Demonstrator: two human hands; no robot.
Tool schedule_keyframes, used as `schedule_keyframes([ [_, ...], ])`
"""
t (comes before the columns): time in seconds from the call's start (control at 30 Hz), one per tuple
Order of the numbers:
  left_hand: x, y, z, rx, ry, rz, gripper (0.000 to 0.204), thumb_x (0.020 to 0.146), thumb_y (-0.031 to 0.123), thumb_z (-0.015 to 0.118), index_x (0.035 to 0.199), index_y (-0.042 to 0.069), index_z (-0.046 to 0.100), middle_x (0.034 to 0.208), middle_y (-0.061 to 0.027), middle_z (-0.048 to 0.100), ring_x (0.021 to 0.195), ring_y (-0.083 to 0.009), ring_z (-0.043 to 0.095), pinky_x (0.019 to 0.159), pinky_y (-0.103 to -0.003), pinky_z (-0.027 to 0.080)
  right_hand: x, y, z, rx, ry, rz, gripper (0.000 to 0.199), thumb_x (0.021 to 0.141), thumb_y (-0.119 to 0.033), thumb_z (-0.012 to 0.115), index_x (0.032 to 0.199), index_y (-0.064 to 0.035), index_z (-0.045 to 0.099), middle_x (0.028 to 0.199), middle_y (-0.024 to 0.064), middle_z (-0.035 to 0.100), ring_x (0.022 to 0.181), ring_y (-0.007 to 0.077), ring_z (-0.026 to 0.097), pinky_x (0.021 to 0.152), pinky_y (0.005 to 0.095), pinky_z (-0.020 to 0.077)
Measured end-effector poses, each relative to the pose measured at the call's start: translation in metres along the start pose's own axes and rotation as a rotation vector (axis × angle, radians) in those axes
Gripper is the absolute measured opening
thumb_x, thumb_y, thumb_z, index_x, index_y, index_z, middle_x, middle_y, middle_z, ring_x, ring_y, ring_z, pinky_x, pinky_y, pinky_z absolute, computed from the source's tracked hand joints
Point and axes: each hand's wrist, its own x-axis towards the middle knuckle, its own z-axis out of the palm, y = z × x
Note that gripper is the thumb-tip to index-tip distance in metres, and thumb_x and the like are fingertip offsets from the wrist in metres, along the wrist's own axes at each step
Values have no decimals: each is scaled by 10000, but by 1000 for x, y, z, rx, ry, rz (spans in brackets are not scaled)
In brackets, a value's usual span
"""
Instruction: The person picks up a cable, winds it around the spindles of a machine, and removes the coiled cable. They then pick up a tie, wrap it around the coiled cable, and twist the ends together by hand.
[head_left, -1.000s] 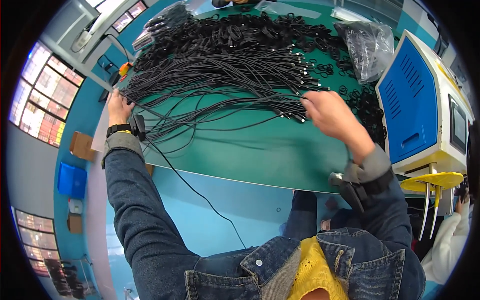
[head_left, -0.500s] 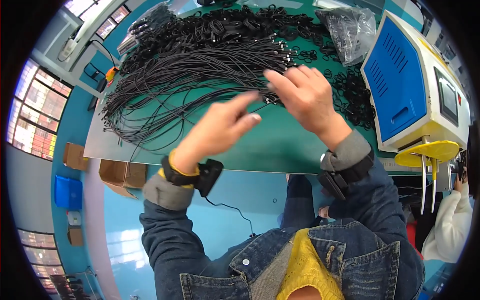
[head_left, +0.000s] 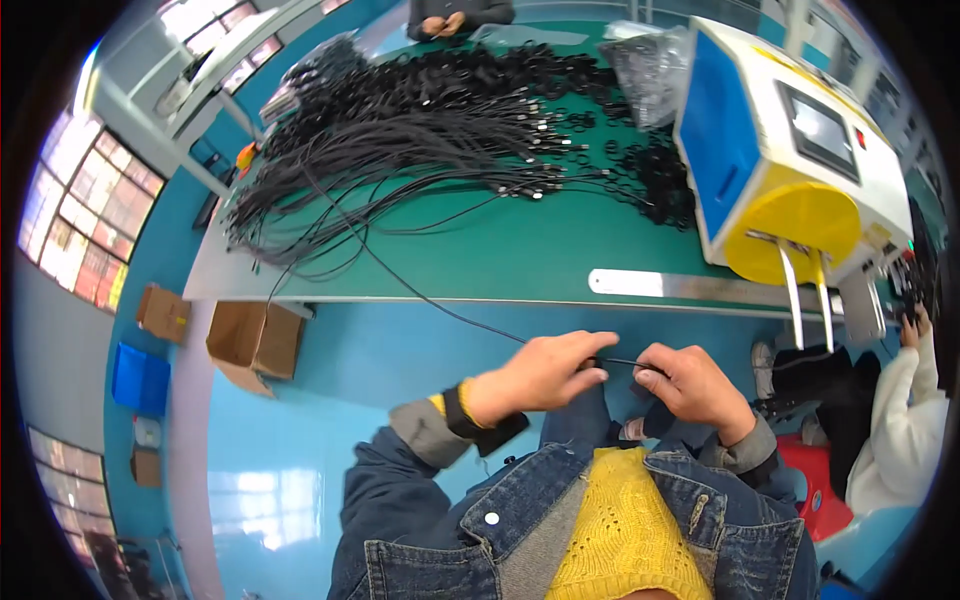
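A thin black cable (head_left: 455,314) trails from the table over its near edge to my hands, in front of my body. My left hand (head_left: 545,376) is closed around it, with the index finger and thumb pointing right. My right hand (head_left: 693,384) pinches the cable a short way further right, with a short dark stretch between the two hands. What sits inside my right fingers is mostly hidden. Beyond them, a large bundle of black cables (head_left: 400,150) with silvery connector ends lies across the green table (head_left: 480,262).
Coiled black cables are heaped behind the bundle. A metal ruler (head_left: 640,284) lies along the table's near edge. At right stands a blue and white machine (head_left: 800,140) with a yellow disc and prongs. A person (head_left: 905,420) sits beyond it; another person's hands (head_left: 444,24) show across the table.
Both hands have drawn back from the cable ends to in front of my body, bringing one cable off the bundle. The view has shifted, and a person across the table now shows.
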Motion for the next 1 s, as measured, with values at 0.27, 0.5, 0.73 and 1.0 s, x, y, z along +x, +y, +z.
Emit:
schedule_keyframes([
  [0.27, 76, 93, 32, -39, 279, 214, 125, 764, 20, 634, 886, 40, 646, 662, -85, 562, 555, -190, 542, 497, -284, 429, -101, -6, -48, -659, 926, -313, 285, 631, -27, 703, 903, -44, 621, 778, 79, 567, 652, 247, 538, 547, 341, 438],
  [0.5, 134, 143, 50, -171, 223, 190, 113, 756, 42, 625, 869, 36, 640, 640, -97, 536, 576, -215, 553, 538, -294, 438, -143, 18, -93, -961, 1077, -106, 332, 633, 10, 700, 957, -25, 635, 799, 83, 533, 727, 255, 515, 604, 328, 438],
  [0.73, 192, 123, 77, -160, 446, 100, 97, 734, 37, 654, 829, 16, 653, 674, -78, 545, 568, -165, 530, 543, -269, 425, -106, 89, -105, -756, 1154, 17, 207, 704, -39, 661, 907, -25, 623, 764, 95, 551, 686, 264, 551, 587, 347, 455],
  [1.0, 209, 111, 84, -175, 475, 53, 104, 726, 41, 664, 828, 24, 666, 671, -76, 540, 569, -142, 517, 541, -266, 422, -72, 128, -109, -568, 1141, 74, 115, 784, -101, 598, 866, -21, 607, 701, 123, 554, 647, 309, 555, 565, 381, 449],
])
